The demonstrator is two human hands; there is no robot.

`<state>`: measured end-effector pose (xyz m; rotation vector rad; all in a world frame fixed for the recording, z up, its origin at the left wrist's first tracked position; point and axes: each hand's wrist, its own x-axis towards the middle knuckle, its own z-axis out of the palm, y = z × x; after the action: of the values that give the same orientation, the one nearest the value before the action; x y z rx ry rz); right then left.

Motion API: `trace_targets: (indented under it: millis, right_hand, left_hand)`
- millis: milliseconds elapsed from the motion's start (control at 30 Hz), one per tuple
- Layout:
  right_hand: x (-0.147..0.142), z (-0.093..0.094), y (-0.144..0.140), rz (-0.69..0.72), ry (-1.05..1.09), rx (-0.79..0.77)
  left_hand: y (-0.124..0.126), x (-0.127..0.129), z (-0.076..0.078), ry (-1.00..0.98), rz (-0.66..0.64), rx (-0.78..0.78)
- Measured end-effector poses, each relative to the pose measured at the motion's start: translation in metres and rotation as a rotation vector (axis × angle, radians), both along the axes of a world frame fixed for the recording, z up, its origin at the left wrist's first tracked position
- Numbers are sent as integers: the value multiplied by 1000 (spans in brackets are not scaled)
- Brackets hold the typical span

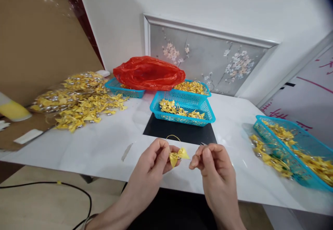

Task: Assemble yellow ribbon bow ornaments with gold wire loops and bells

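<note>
Hands meet low over the near edge of the white surface [99, 146]. The left hand [153, 160] has its fingers [164, 153] pinched narrow on a small yellow folded piece [178, 155], which hangs in the air between both hands, clear of the surface, with a thin gold thread loop [173, 137] rising from its top. The right hand [212, 160] has its fingers closed tight just beside the piece; a fine metal tip [202, 143] seems to poke out above them, though it is too small to be sure what it is. Doing this well likely calls for a steady left pinch at the fold, so the wings keep their shape, and small, gentle pulls from the right so the thread does not tear the paper. Behind sit a black mat [177, 133], blue baskets [205, 110] of similar yellow pieces, a red plastic bag [148, 72] and a loose heap [78, 101] at left.
</note>
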<state>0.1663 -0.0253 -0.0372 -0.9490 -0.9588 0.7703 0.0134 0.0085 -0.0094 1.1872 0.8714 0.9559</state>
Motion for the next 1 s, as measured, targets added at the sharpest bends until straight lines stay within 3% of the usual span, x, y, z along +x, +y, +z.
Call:
trace_targets:
  millis: [333,533,800,1000]
  right_hand:
    - [20,-4,-4,-152,-218,-15]
    - [19,-4,0,-148,-331,-20]
    - [18,15,-3,61,-642,-141]
    - [6,23,3,9,-675,-199]
  left_hand:
    - [0,-1,8,-146,-65,-157]
    - [5,-5,15,-207,-106,-310]
    - [0,2,15,-191,-46,-175]
    - [-3,6,16,-164,-65,-165]
